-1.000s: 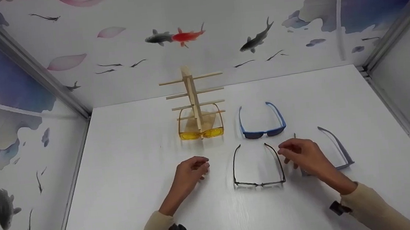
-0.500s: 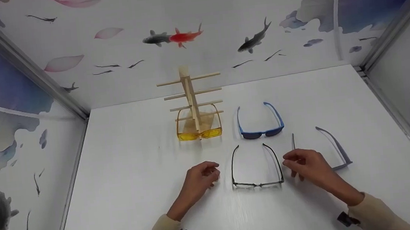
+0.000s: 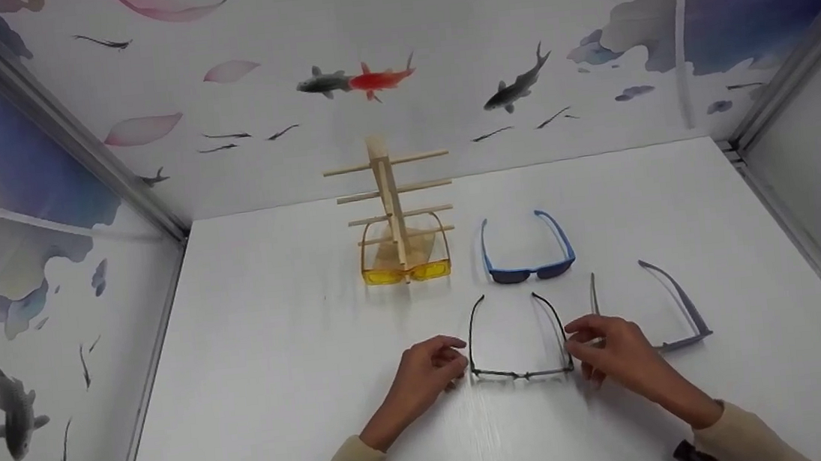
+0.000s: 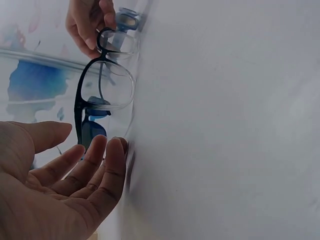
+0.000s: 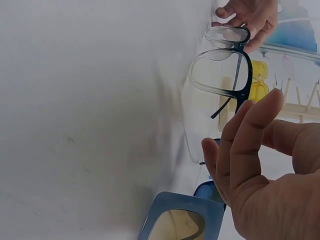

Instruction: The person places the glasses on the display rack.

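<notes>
A pair of clear-lensed glasses with a black upper frame (image 3: 522,375) lies on the white table, its temples unfolded and pointing away from me. My left hand (image 3: 431,368) is beside its left hinge; the left wrist view shows thumb and fingers apart, with nothing held between them. At the opposite hinge is my right hand (image 3: 614,350), fingers loosely bent close to the frame. Whether those fingertips touch it is unclear, since the right thumb is partly hidden in the right wrist view. Grey-framed glasses (image 3: 681,302) lie partly behind the right hand.
Blue sunglasses (image 3: 533,273) lie unfolded beyond the black-framed pair. Left of them, a wooden stand (image 3: 387,187) with several crossbars carries yellow glasses (image 3: 382,275) low down. Printed panels wall the table (image 3: 253,313) at the back and both sides.
My left hand has moved right, up to the left side of the black-framed glasses. The right hand has come down slightly to their right hinge. The glasses keep their place.
</notes>
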`<state>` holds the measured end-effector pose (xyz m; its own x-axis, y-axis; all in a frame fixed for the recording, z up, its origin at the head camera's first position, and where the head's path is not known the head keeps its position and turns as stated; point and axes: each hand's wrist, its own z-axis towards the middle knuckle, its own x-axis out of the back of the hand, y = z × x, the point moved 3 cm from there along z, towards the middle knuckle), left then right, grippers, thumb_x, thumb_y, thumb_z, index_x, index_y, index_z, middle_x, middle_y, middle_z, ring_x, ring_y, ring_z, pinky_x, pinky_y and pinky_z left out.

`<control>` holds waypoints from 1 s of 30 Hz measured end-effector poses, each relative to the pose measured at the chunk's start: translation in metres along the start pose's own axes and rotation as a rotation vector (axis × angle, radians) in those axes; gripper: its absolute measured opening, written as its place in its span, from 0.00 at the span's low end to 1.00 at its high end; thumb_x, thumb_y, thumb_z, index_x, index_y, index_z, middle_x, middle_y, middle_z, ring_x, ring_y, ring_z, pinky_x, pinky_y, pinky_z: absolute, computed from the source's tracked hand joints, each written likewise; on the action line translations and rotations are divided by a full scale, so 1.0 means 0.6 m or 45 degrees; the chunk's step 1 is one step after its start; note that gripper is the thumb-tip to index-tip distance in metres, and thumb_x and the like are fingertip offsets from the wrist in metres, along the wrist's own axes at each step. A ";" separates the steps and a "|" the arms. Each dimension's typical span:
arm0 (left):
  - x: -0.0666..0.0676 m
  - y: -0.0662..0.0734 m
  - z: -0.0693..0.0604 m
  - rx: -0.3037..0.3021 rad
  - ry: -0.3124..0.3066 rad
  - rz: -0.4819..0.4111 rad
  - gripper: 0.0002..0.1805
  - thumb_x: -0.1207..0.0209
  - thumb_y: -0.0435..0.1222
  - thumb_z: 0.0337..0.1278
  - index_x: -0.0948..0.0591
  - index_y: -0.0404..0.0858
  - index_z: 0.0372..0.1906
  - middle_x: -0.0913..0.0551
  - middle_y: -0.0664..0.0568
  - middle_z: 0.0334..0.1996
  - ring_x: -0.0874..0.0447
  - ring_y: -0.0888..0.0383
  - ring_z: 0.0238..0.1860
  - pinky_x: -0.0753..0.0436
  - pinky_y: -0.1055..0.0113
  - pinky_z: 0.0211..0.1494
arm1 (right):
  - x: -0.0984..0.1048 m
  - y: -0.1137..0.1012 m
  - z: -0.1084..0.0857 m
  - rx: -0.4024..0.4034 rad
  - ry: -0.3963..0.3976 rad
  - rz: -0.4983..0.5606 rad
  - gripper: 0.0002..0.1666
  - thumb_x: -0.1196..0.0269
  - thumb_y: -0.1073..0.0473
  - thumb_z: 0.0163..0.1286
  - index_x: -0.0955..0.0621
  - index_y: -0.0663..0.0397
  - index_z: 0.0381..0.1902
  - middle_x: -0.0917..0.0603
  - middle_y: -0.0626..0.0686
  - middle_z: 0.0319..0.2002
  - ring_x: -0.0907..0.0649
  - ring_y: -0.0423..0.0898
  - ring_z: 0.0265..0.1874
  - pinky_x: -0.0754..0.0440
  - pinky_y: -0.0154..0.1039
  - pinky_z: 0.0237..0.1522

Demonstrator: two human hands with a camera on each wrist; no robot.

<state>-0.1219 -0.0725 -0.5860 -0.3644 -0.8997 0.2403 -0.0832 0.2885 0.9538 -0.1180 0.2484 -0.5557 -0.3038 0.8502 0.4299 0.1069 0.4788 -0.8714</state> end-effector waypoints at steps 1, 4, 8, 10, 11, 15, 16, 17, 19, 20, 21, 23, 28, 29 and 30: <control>-0.002 0.000 0.000 -0.001 -0.008 -0.005 0.13 0.34 0.32 0.77 0.13 0.33 0.60 0.09 0.47 0.41 0.10 0.50 0.41 0.09 0.60 0.42 | -0.002 0.001 0.000 -0.012 0.002 -0.002 0.23 0.30 0.62 0.77 0.17 0.73 0.62 0.12 0.59 0.43 0.12 0.50 0.26 0.11 0.41 0.25; -0.007 -0.001 0.001 -0.004 -0.026 -0.016 0.13 0.34 0.32 0.77 0.13 0.33 0.59 0.09 0.46 0.42 0.10 0.49 0.41 0.09 0.59 0.42 | -0.006 0.003 -0.001 -0.041 0.010 -0.005 0.23 0.29 0.63 0.76 0.17 0.73 0.62 0.12 0.59 0.43 0.12 0.50 0.26 0.11 0.40 0.25; -0.009 -0.001 0.001 -0.011 -0.021 -0.024 0.13 0.34 0.32 0.77 0.13 0.32 0.60 0.09 0.47 0.41 0.09 0.50 0.39 0.09 0.60 0.41 | -0.010 0.006 -0.002 -0.068 0.028 -0.005 0.22 0.29 0.64 0.75 0.16 0.72 0.61 0.12 0.58 0.41 0.12 0.49 0.26 0.12 0.39 0.25; -0.010 0.000 0.002 -0.015 -0.015 -0.026 0.14 0.34 0.32 0.76 0.13 0.32 0.60 0.08 0.47 0.40 0.10 0.51 0.37 0.10 0.61 0.40 | -0.011 0.007 -0.002 -0.065 0.030 -0.004 0.21 0.30 0.65 0.75 0.16 0.72 0.61 0.12 0.57 0.39 0.12 0.49 0.25 0.12 0.39 0.25; -0.010 0.000 0.002 -0.010 -0.008 -0.025 0.15 0.34 0.33 0.76 0.13 0.32 0.60 0.08 0.47 0.39 0.10 0.52 0.35 0.10 0.63 0.38 | -0.011 0.008 -0.002 -0.059 0.029 -0.002 0.21 0.30 0.65 0.76 0.16 0.73 0.61 0.12 0.57 0.39 0.12 0.49 0.25 0.12 0.39 0.25; -0.012 0.002 0.004 0.013 0.024 -0.029 0.15 0.33 0.34 0.75 0.12 0.32 0.60 0.08 0.51 0.36 0.13 0.56 0.30 0.12 0.67 0.35 | -0.013 0.008 -0.002 -0.027 0.022 0.005 0.21 0.31 0.65 0.76 0.17 0.73 0.61 0.13 0.57 0.36 0.13 0.49 0.24 0.12 0.39 0.25; -0.012 0.002 0.005 0.020 0.032 -0.035 0.15 0.33 0.34 0.75 0.12 0.32 0.60 0.08 0.52 0.36 0.14 0.57 0.29 0.13 0.67 0.34 | -0.013 0.008 -0.002 -0.025 0.024 0.008 0.21 0.31 0.65 0.76 0.17 0.73 0.61 0.13 0.56 0.35 0.13 0.48 0.24 0.12 0.39 0.25; -0.013 0.002 0.005 0.027 0.040 -0.038 0.16 0.33 0.34 0.75 0.12 0.32 0.60 0.09 0.53 0.35 0.14 0.58 0.29 0.13 0.68 0.34 | -0.012 0.007 -0.001 -0.024 0.025 0.010 0.21 0.31 0.65 0.76 0.17 0.73 0.61 0.13 0.56 0.34 0.13 0.48 0.24 0.12 0.39 0.25; -0.014 0.004 0.007 0.031 0.049 -0.050 0.16 0.33 0.34 0.75 0.12 0.32 0.60 0.09 0.54 0.35 0.15 0.58 0.28 0.13 0.67 0.33 | -0.013 0.007 -0.001 -0.033 0.031 0.015 0.21 0.31 0.65 0.76 0.17 0.73 0.62 0.13 0.55 0.33 0.13 0.48 0.24 0.12 0.39 0.25; -0.015 0.005 0.007 0.028 0.052 -0.059 0.16 0.32 0.34 0.75 0.12 0.31 0.60 0.08 0.53 0.34 0.14 0.58 0.28 0.13 0.67 0.33 | -0.013 0.007 -0.001 -0.039 0.033 0.016 0.21 0.31 0.65 0.76 0.17 0.72 0.62 0.13 0.55 0.33 0.13 0.48 0.24 0.12 0.38 0.25; -0.015 0.005 0.008 0.030 0.055 -0.063 0.16 0.32 0.34 0.75 0.12 0.31 0.61 0.08 0.53 0.34 0.15 0.57 0.28 0.13 0.66 0.33 | -0.013 0.006 -0.001 -0.045 0.034 0.019 0.21 0.31 0.65 0.77 0.17 0.72 0.62 0.13 0.56 0.33 0.13 0.49 0.24 0.12 0.38 0.25; -0.016 0.006 0.008 0.030 0.060 -0.068 0.16 0.32 0.34 0.75 0.12 0.31 0.61 0.08 0.52 0.34 0.15 0.57 0.28 0.13 0.66 0.33 | -0.013 0.006 -0.001 -0.054 0.031 0.025 0.20 0.32 0.65 0.77 0.17 0.72 0.62 0.12 0.56 0.33 0.13 0.49 0.24 0.12 0.38 0.25; -0.015 0.010 0.005 0.032 0.069 -0.078 0.16 0.32 0.33 0.74 0.12 0.31 0.60 0.08 0.52 0.33 0.15 0.55 0.28 0.13 0.65 0.33 | -0.016 0.003 -0.004 -0.046 0.017 0.038 0.21 0.32 0.65 0.78 0.18 0.72 0.63 0.11 0.58 0.34 0.14 0.49 0.25 0.12 0.39 0.26; -0.014 0.010 0.004 0.032 0.070 -0.076 0.16 0.32 0.32 0.73 0.12 0.31 0.60 0.08 0.52 0.33 0.15 0.55 0.28 0.13 0.64 0.33 | -0.016 0.002 -0.004 -0.046 0.019 0.041 0.21 0.32 0.65 0.78 0.17 0.71 0.63 0.12 0.58 0.34 0.14 0.48 0.25 0.12 0.39 0.26; -0.013 0.011 0.003 0.030 0.073 -0.075 0.16 0.32 0.32 0.73 0.12 0.31 0.60 0.08 0.52 0.33 0.14 0.54 0.28 0.13 0.64 0.33 | -0.016 0.001 -0.005 -0.046 0.021 0.044 0.21 0.32 0.65 0.78 0.17 0.71 0.63 0.12 0.58 0.34 0.14 0.48 0.24 0.12 0.39 0.25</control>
<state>-0.1211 -0.0627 -0.5819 -0.3045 -0.9324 0.1948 -0.1253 0.2419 0.9622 -0.1122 0.2410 -0.5597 -0.2839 0.8698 0.4035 0.1513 0.4562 -0.8769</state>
